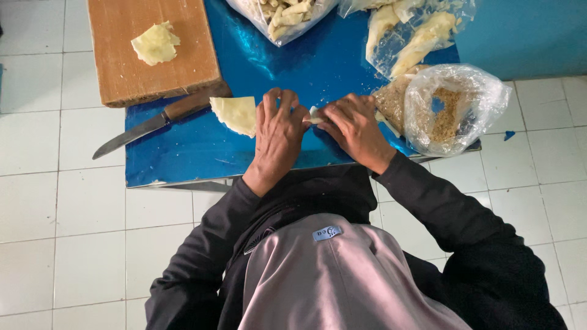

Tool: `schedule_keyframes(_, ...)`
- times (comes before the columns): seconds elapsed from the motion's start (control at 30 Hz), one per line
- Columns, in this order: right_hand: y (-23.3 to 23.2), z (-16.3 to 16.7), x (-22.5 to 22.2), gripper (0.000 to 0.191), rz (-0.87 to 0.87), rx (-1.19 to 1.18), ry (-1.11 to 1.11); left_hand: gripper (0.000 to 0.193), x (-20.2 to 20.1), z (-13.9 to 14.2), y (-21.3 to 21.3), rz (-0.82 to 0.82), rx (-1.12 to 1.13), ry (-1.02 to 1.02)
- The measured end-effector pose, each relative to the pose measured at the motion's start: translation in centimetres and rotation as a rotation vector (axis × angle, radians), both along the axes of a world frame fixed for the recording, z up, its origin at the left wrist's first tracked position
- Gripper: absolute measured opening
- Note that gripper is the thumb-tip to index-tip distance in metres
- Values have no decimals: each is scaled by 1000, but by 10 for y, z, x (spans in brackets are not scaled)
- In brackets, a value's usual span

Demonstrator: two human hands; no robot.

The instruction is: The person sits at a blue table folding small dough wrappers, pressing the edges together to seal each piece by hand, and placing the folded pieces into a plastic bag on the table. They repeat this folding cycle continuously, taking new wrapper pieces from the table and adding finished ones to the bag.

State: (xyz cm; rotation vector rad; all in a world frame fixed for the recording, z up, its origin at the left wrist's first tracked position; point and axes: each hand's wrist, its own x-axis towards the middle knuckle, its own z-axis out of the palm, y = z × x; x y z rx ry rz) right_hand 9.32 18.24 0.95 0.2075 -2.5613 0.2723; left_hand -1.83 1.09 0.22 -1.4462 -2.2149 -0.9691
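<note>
Two-hand grip [313, 116] — one pale roll [314, 115]

Hidden and cropped parts of the counter scene.
The small pale piece [313, 115] between the left hand [278, 139] and right hand [354, 131] is mostly covered by fingers [287, 104]; its shape cannot be told. The far bags [287, 15] and the cutting board [153, 49] are cropped by the top edge. The knife's handle [195, 104] end lies under the board.

Wooden cutting board [122, 73] bearing a pale dough scrap [156, 43]; knife [147, 125] beside it; clear bag of crumbs [455, 110]; blue table [202, 150]; white tiled floor [61, 232].
</note>
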Motion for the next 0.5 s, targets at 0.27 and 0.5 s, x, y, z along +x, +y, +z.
schedule_keyframes(0.27, 0, 2, 1, 14, -58, 101, 25, 24, 0, 0, 6, 43, -19, 24)
schedule_keyframes(0.5, -5, 2, 6, 32, -75, 128, 0, 20, -3, 1, 8, 65, -23, 50)
